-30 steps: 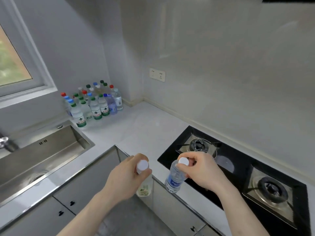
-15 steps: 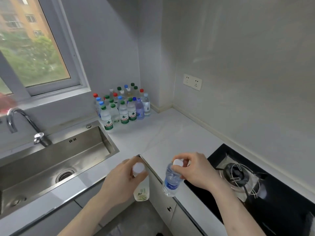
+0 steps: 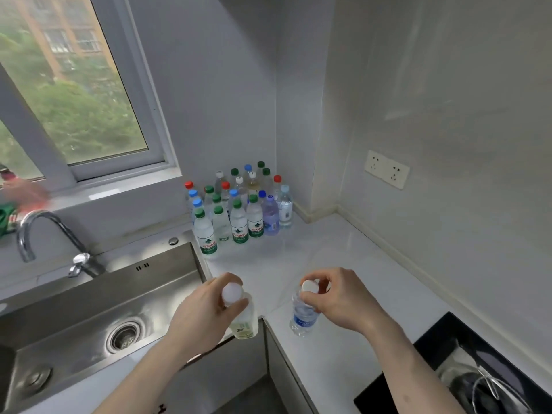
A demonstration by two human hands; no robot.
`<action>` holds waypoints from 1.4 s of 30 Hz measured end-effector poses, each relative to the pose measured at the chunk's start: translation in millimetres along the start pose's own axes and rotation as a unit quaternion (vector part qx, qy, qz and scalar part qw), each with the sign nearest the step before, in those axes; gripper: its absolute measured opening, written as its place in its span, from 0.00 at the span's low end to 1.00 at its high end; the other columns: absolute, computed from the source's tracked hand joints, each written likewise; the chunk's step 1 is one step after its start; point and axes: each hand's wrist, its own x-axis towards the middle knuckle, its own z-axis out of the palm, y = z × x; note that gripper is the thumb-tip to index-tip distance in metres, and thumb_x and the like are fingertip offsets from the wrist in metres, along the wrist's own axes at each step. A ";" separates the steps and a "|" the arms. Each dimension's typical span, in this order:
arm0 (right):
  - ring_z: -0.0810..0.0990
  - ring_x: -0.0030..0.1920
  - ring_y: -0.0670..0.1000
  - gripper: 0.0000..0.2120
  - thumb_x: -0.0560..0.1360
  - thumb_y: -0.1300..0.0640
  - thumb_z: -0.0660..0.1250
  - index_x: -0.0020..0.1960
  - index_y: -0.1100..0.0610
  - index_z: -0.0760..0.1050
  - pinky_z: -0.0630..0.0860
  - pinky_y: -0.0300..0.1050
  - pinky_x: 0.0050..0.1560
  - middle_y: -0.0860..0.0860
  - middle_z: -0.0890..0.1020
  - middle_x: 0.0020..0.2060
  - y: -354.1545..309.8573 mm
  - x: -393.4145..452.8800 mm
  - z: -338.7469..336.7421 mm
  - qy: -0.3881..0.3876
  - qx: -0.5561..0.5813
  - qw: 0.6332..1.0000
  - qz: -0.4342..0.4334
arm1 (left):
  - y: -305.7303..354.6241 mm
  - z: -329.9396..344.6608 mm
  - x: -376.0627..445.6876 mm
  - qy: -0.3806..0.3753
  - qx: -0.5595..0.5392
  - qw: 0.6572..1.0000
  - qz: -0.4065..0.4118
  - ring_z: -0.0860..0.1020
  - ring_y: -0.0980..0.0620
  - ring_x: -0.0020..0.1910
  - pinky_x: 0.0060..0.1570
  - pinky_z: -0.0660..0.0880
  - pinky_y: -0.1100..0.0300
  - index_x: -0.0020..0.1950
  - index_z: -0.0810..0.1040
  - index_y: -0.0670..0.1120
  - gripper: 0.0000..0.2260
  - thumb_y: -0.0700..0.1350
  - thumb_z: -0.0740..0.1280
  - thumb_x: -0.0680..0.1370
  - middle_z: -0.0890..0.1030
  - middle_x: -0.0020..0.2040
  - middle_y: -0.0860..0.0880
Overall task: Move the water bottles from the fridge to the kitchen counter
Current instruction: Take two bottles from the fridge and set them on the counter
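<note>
White marble-look kitchen counter [image 3: 337, 264] wraps the corner between a stainless steel sink [image 3: 98, 312] and a black glass hob [image 3: 466, 372]. Each hand carries one bottle by the neck. The left hand [image 3: 206, 312] has its fingers curled round the top of a clear plastic bottle with a white cap and pale green label [image 3: 243, 321], which hangs upright just over the counter's inner edge. The right hand [image 3: 337, 300] pinches the white cap of a clear plastic bottle with a blue label [image 3: 303, 318], also hanging upright, above bare counter.

Ahead of both grips, up in the corner against the wall, stands the cluster of capped water bottles [image 3: 239, 207] already delivered: roughly twenty, though the back rows overlap too much for a firm count. Caps are mostly green, with several blue, three red and a few white.

Open counter lies between the grips and the cluster's front row. The right hand looks slightly nearer that gap, so both bottles probably travel forward and go down upright.
</note>
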 end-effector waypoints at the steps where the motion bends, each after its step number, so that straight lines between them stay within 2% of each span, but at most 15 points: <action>1: 0.83 0.38 0.48 0.05 0.70 0.50 0.72 0.45 0.43 0.85 0.82 0.49 0.44 0.47 0.85 0.37 -0.6 18.4 2.3 -0.011 0.006 1.000 -0.002 | -7.5 -1.0 13.6 -0.002 -0.003 1.000 -0.009 0.76 0.59 0.41 0.34 0.68 0.61 0.55 0.70 0.64 0.09 0.64 0.65 0.79 0.77 0.44 0.58; 6: 0.84 0.36 0.48 0.04 0.71 0.50 0.72 0.45 0.43 0.85 0.83 0.50 0.43 0.45 0.84 0.36 -7.4 64.1 4.8 -0.015 0.003 1.000 -0.002 | -24.0 -8.9 52.3 -0.012 0.004 1.000 -0.028 0.75 0.61 0.41 0.34 0.67 0.62 0.57 0.71 0.64 0.10 0.63 0.65 0.79 0.76 0.45 0.58; 10: 0.83 0.36 0.49 0.05 0.69 0.50 0.73 0.44 0.42 0.85 0.84 0.52 0.44 0.44 0.84 0.35 -16.7 113.6 24.2 -0.022 0.016 1.000 0.004 | -60.2 -9.1 96.3 -0.019 0.007 0.999 -0.041 0.76 0.56 0.44 0.41 0.74 0.57 0.57 0.71 0.63 0.10 0.62 0.66 0.78 0.77 0.47 0.58; 17: 0.83 0.38 0.46 0.03 0.71 0.49 0.75 0.44 0.41 0.84 0.83 0.47 0.45 0.40 0.84 0.37 -32.5 176.1 57.6 -0.012 0.026 0.999 0.027 | -113.4 -10.6 172.9 -0.039 0.019 0.998 -0.034 0.76 0.53 0.45 0.38 0.70 0.57 0.58 0.72 0.61 0.12 0.62 0.67 0.78 0.76 0.47 0.57; 24: 0.81 0.38 0.47 0.06 0.71 0.51 0.73 0.45 0.40 0.83 0.80 0.44 0.45 0.43 0.83 0.36 -45.0 227.7 89.2 0.009 0.021 0.999 0.037 | -155.1 0.1 230.5 -0.055 0.022 0.998 -0.031 0.76 0.51 0.47 0.40 0.69 0.58 0.60 0.73 0.60 0.13 0.62 0.66 0.79 0.76 0.51 0.56; 29: 0.81 0.40 0.44 0.05 0.71 0.50 0.72 0.46 0.41 0.83 0.78 0.40 0.44 0.39 0.84 0.37 -51.8 261.1 110.1 -0.001 0.004 0.999 0.042 | -177.4 12.5 257.7 -0.066 0.013 0.996 -0.051 0.76 0.51 0.49 0.43 0.72 0.56 0.60 0.72 0.60 0.13 0.62 0.66 0.79 0.77 0.51 0.54; 34: 0.81 0.41 0.44 0.04 0.72 0.51 0.73 0.46 0.44 0.84 0.77 0.40 0.42 0.43 0.84 0.39 -59.9 291.6 126.0 -0.019 -0.010 0.999 0.038 | -186.0 23.7 274.1 -0.044 0.020 0.997 -0.061 0.78 0.49 0.52 0.44 0.72 0.56 0.63 0.72 0.58 0.17 0.64 0.66 0.79 0.81 0.58 0.53; 39: 0.81 0.45 0.43 0.08 0.72 0.51 0.71 0.51 0.45 0.85 0.71 0.34 0.39 0.43 0.85 0.43 -65.2 318.0 144.1 -0.042 -0.029 0.998 0.037 | -196.9 30.0 283.0 -0.038 0.044 0.996 -0.067 0.79 0.47 0.51 0.42 0.72 0.54 0.63 0.70 0.55 0.20 0.67 0.63 0.79 0.82 0.55 0.51; 42: 0.82 0.47 0.45 0.09 0.72 0.51 0.71 0.51 0.46 0.85 0.79 0.40 0.45 0.44 0.85 0.45 -68.2 330.4 151.8 -0.051 -0.037 0.997 0.039 | -197.1 31.5 287.2 -0.027 0.041 0.997 -0.066 0.79 0.47 0.49 0.41 0.70 0.56 0.63 0.70 0.53 0.22 0.67 0.63 0.79 0.83 0.53 0.51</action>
